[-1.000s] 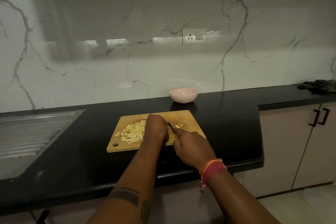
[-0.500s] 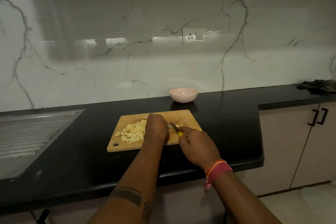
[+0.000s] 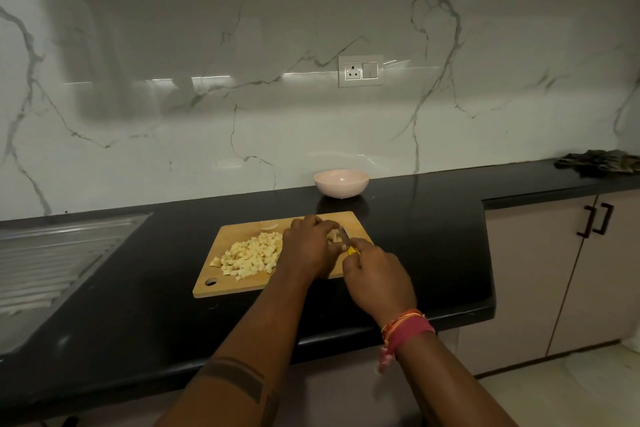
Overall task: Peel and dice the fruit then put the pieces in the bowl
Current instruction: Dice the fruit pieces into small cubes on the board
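While the black counter [image 3: 398,246] lay wide under everything, the wooden cutting board [image 3: 242,284] was seen set near its front edge, and that edge was judged the first hazard: a shove from the working hands could have slid the board, since nothing visible was holding it in place. Well behind the board, against the marble wall, the pink bowl [image 3: 341,183] was seen standing with no fruit visible in it, so the whole transfer was judged not yet begun, and pieces could well have been dropped on the dark counter on the way across. On the board's left half the heap of diced fruit [image 3: 251,255] was spread loosely, its outermost cubes near the board's left edge, where they could have been knocked off by a careless sweep. The left hand [image 3: 308,246] was seen with fingers curled down over the last uncut pieces [image 3: 333,236], pinning them to the board. The right hand [image 3: 379,276] was clamped round the yellow handle of a small knife [image 3: 347,242], the blade lying just beside the left fingertips. There the sharpest risk was judged: with so little fruit left, a slip could have brought the edge onto a finger.
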`<state>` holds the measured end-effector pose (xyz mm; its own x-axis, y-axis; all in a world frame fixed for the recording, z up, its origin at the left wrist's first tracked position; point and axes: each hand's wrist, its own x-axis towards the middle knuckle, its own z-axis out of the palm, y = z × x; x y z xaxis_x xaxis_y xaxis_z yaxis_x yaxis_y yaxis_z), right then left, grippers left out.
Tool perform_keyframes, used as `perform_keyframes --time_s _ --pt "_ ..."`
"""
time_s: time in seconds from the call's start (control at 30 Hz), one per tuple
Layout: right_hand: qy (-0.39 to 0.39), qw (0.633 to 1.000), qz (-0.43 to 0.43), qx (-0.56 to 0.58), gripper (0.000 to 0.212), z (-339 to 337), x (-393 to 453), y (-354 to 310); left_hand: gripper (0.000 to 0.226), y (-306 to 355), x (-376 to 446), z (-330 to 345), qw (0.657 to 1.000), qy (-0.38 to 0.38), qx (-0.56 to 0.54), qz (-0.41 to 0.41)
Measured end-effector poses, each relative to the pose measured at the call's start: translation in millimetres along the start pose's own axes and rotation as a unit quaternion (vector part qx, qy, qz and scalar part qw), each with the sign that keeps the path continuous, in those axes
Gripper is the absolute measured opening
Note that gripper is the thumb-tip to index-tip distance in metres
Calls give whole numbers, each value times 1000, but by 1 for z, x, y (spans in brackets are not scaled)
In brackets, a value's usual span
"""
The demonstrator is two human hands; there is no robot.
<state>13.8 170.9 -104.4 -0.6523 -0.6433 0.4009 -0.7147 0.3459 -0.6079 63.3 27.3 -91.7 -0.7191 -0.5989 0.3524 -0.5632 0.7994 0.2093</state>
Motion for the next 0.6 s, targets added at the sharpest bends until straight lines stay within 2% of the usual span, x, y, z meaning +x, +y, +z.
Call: perform_keyframes --time_s 0.1,0.27,0.37,0.43,0.5,0.6 --pt "-2 1000 1 -4 40 1 -1 0 44 -1 5 2 999 -23 22 22" --pt "11 1000 8 5 43 1 1 2 29 -4 5 2 999 27 6 -31" --pt "20 1000 18 12 43 1 0 2 32 -8 3 2 997 46 10 -57" --pt "18 1000 21 13 43 1 0 1 39 -9 5 5 999 41 0 -23" --pt "14 1000 23 16 43 1 1 1 35 -6 5 5 999 28 12 15" --pt "10 1000 21 10 44 0 -1 1 25 -5 4 0 998 35 26 -36"
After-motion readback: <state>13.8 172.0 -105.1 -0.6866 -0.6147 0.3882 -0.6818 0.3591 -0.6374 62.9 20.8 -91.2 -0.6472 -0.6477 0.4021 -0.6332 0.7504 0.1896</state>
